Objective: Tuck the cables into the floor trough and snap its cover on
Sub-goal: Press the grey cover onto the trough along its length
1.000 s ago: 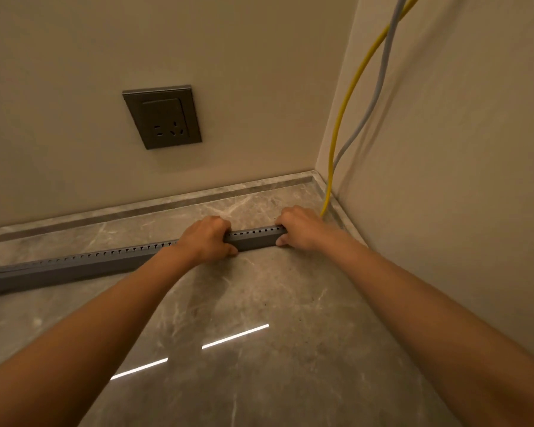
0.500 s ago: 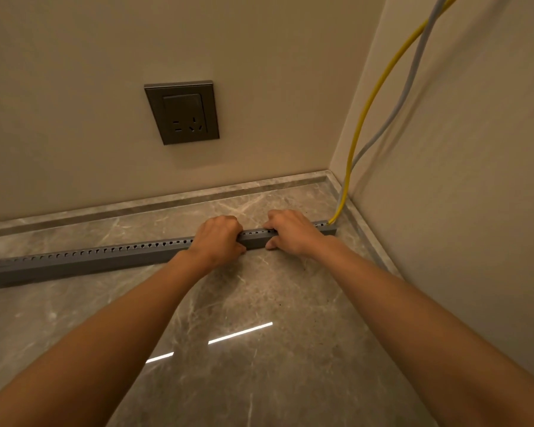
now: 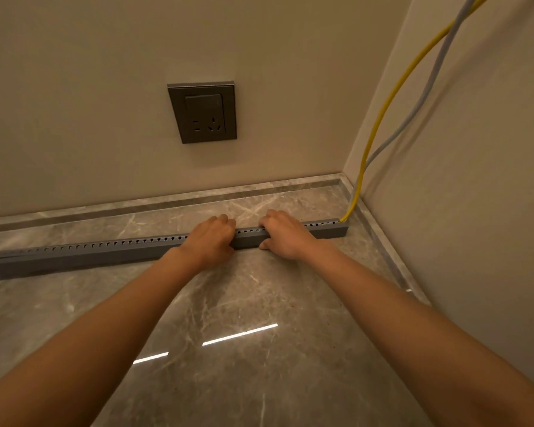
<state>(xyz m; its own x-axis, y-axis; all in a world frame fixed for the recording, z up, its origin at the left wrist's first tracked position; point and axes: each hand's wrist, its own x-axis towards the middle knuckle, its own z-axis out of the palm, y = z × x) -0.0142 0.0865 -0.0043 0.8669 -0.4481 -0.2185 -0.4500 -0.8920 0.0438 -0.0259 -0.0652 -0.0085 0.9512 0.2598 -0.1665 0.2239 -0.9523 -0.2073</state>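
Observation:
A long grey slotted floor trough (image 3: 84, 252) with its cover on top runs across the marble floor from the left edge to the right wall. My left hand (image 3: 211, 238) and my right hand (image 3: 285, 235) clasp it side by side, fingers over the far side and thumbs on the near side. A short piece of trough shows between them. A yellow cable (image 3: 383, 118) and a grey cable (image 3: 426, 90) hang down the right wall; the yellow one enters the trough's right end (image 3: 336, 228). The cables inside the trough are hidden.
A dark grey wall socket (image 3: 202, 112) sits on the back wall above the trough. A marble skirting strip (image 3: 167, 200) lines the back wall and the right wall (image 3: 475, 211). Polished marble floor (image 3: 244, 334) lies in front of the trough.
Both hands have slid left along the trough, away from its right end, which now shows. The view has shifted, so the socket and corner sit further right.

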